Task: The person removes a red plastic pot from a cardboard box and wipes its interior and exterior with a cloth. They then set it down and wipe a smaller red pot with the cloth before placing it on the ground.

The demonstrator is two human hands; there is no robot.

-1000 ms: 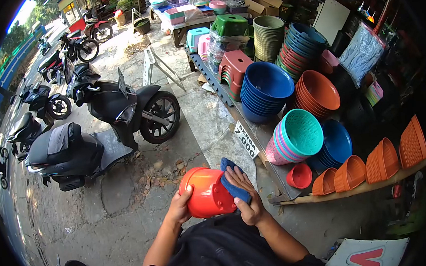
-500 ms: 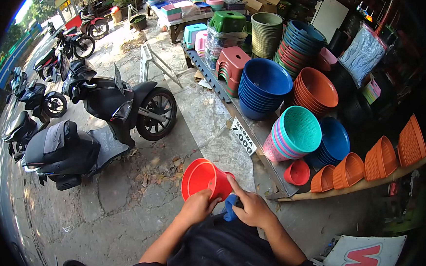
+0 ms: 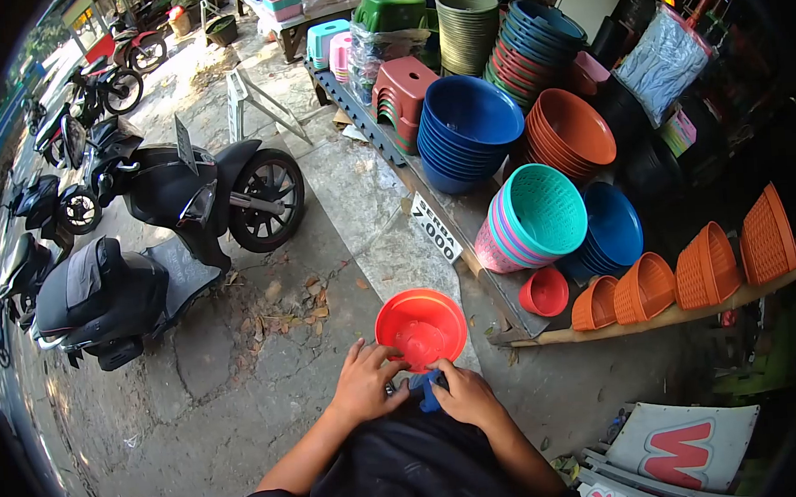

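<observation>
A red plastic pot [image 3: 424, 324] is in front of my body, its open mouth turned up toward me and its inside showing. My left hand [image 3: 366, 381] is at the pot's lower left rim, fingers spread and bent over the edge. My right hand [image 3: 464, 395] is closed on a blue cloth [image 3: 432, 392], which bunches just below the rim, with fingertips close to the pot. The underside of the pot is hidden.
At right, a table [image 3: 515, 307] bears stacked blue basins [image 3: 468, 130], teal baskets [image 3: 546, 210], a small red pot [image 3: 544, 292] and orange woven baskets [image 3: 645, 286]. A parked scooter [image 3: 100, 294] stands left. A white sign [image 3: 688, 445] lies lower right.
The red pot has turned from lying sideways to facing up and shifted right. My left hand's fingers have loosened and spread; my right index finger has drawn back. The camera view has shifted.
</observation>
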